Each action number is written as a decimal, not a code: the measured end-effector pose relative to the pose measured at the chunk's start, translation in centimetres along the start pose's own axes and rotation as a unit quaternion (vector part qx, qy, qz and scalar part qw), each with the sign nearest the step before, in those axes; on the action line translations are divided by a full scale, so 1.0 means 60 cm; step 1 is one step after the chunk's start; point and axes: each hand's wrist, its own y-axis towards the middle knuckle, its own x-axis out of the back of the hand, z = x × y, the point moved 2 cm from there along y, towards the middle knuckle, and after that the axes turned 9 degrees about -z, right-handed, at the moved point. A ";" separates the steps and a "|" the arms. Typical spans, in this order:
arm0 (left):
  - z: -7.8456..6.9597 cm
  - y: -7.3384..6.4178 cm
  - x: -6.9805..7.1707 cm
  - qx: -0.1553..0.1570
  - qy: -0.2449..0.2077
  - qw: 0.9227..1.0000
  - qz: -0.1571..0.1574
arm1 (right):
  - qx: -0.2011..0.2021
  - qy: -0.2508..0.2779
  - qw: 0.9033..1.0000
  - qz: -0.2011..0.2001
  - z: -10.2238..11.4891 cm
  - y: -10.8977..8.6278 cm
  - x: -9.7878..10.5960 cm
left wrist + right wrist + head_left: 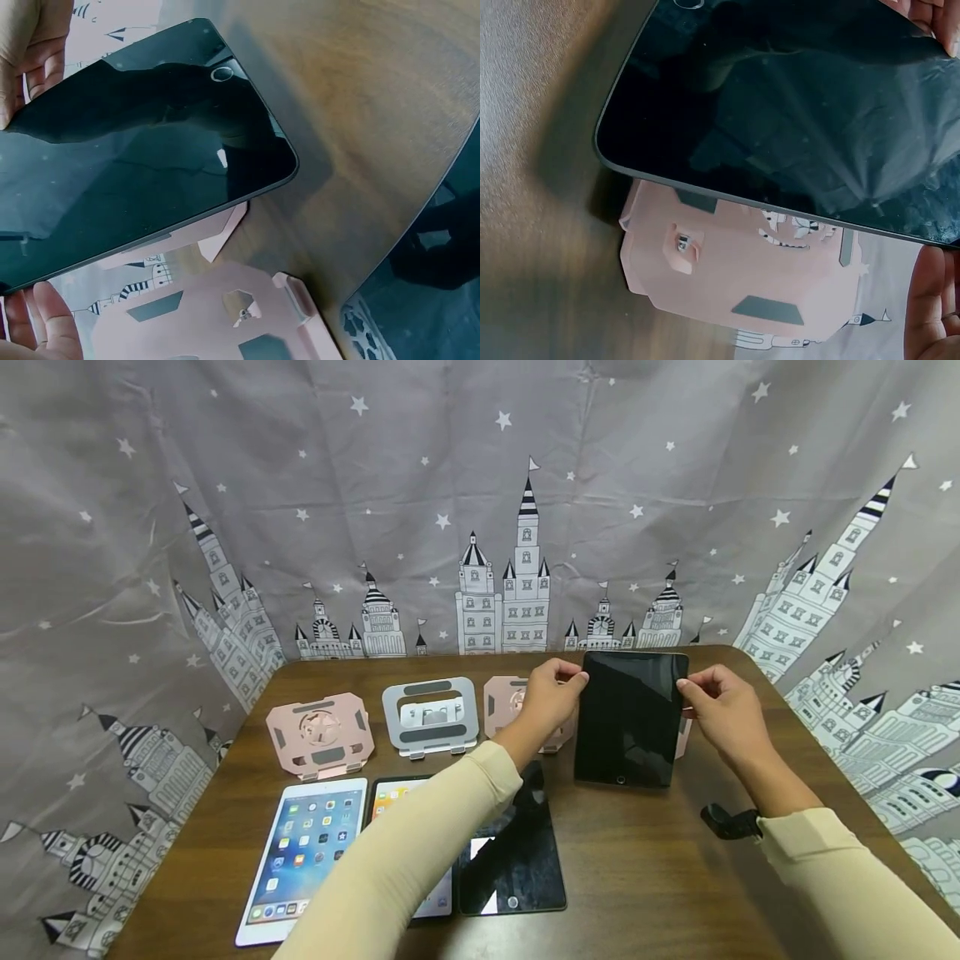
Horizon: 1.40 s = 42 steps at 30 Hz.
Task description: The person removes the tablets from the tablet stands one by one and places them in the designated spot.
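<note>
A tablet with a dark screen (630, 718) stands nearly upright, its home button at the bottom. My left hand (551, 693) pinches its left edge near the top, and my right hand (723, 706) pinches the right edge a little lower. Behind the tablet is a pink tablet stand (705, 262), mostly hidden in the head view. Another pink stand (210, 315) is just left of it, partly covered by my left hand in the head view. Whether the tablet touches the stand behind it I cannot tell.
Farther left stand a grey stand (431, 718) and a pink stand (320, 735). In front lie a white tablet with lit icons (307, 852), a lit black-framed tablet (442, 893) partly under my left sleeve, and a dark tablet (517, 860). A castle-patterned curtain (480, 510) hangs behind the wooden table (637, 868).
</note>
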 end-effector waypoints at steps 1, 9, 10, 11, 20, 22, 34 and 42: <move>0.003 -0.003 0.001 0.007 -0.001 1.000 0.002 | 0.000 0.000 1.000 0.003 -0.001 -0.002 -0.001; 0.025 -0.022 0.011 0.023 -0.031 0.999 0.016 | -0.001 -0.005 0.999 0.035 -0.006 -0.023 -0.010; 0.027 -0.025 0.013 0.027 -0.036 0.999 0.020 | -0.002 -0.004 0.999 0.041 -0.007 -0.025 -0.011; 0.030 -0.028 0.014 0.033 -0.038 0.998 0.025 | -0.003 -0.003 0.999 0.047 -0.009 -0.027 -0.012; 0.047 -0.053 0.025 0.079 -0.050 0.994 0.053 | -0.014 -0.002 0.996 0.087 -0.026 -0.043 -0.022; 0.050 -0.056 0.027 0.081 -0.048 0.994 0.056 | -0.014 -0.001 0.996 0.090 -0.028 -0.045 -0.024; 0.087 -0.070 0.033 0.112 -0.054 0.990 0.061 | -0.024 -0.012 0.991 0.130 -0.039 -0.062 -0.040; 0.104 -0.077 0.035 0.120 -0.051 0.989 0.066 | -0.045 -0.016 0.987 0.151 -0.046 -0.073 -0.050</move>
